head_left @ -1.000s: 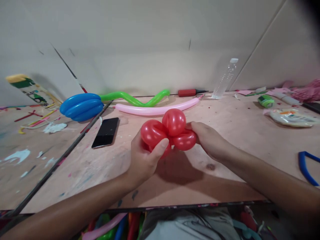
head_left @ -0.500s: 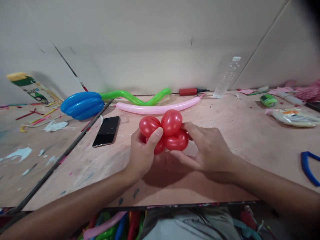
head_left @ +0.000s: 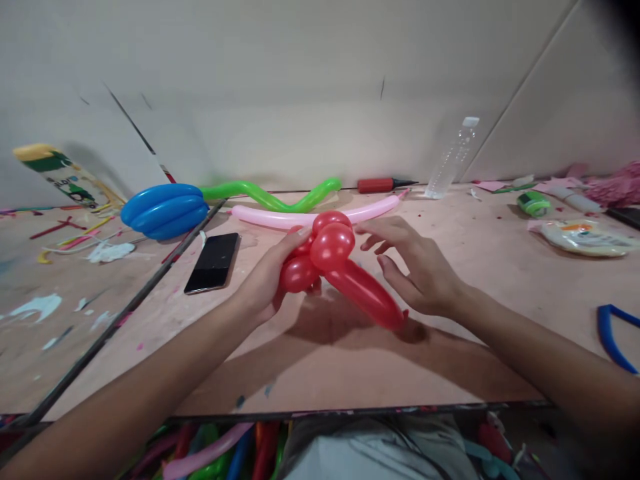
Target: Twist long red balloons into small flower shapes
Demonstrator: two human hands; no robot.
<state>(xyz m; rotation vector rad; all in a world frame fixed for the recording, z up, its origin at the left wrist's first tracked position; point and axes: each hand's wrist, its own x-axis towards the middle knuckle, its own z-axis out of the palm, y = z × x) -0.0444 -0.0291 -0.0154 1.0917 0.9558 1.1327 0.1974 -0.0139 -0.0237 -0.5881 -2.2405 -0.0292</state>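
A red twisted balloon [head_left: 333, 247], made of several round bubbles, is held above the table by my left hand [head_left: 273, 267]. My left thumb lies over the top of the bubbles, and fingertips show beneath them. From the bubbles a longer straight red segment slants toward me and to the right, ending in a small nub. Just right of the balloon is my right hand [head_left: 417, 267], its fingers apart with nothing between them. Beyond the balloon lie a long pink balloon [head_left: 300, 220] and a green balloon [head_left: 285, 205] joined to a blue bunched balloon [head_left: 165, 212].
A black phone [head_left: 213, 263] lies left of my hands. Along the wall are a red hand pump [head_left: 375, 185] and a clear bottle [head_left: 450, 163]. To the right sit a plastic packet [head_left: 583, 238], a green roll [head_left: 533, 204] and a bent blue balloon [head_left: 607, 337]. More balloons [head_left: 215, 453] lie below the table edge.
The red balloon has been turned over in my left hand, so its straight segment now shows. My right hand has let go and moved off to the right.
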